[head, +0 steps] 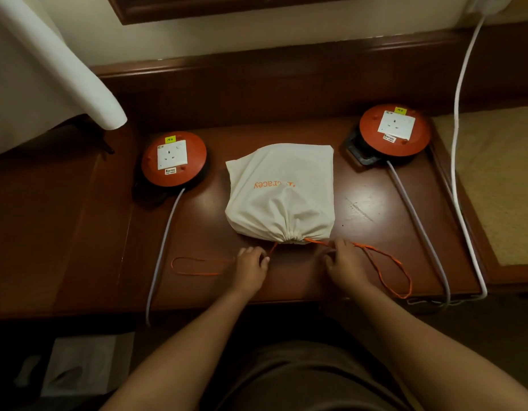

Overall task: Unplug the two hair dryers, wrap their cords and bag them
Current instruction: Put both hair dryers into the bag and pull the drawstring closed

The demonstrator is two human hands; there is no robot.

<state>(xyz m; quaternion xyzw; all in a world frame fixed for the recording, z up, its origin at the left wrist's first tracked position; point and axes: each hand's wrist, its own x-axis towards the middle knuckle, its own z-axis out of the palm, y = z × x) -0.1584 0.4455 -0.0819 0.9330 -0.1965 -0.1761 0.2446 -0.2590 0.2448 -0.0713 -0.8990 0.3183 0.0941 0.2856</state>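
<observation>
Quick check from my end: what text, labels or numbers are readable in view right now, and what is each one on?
"tracey", orange print, upside down to the camera, on the cream drawstring bag; characters before it unclear.
"5 METERS" on a white sticker on the left orange cable reel; the line beneath is too small.
"5 METERS" sticker on the right orange cable reel; small print unreadable.
Yellow tags on both reels: handwriting too blurred to read.

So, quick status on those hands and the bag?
Left hand and right hand each grip the orange drawstring. Cream bag cinched shut, bulging. Both reel sockets empty. Nothing in the way.
</observation>
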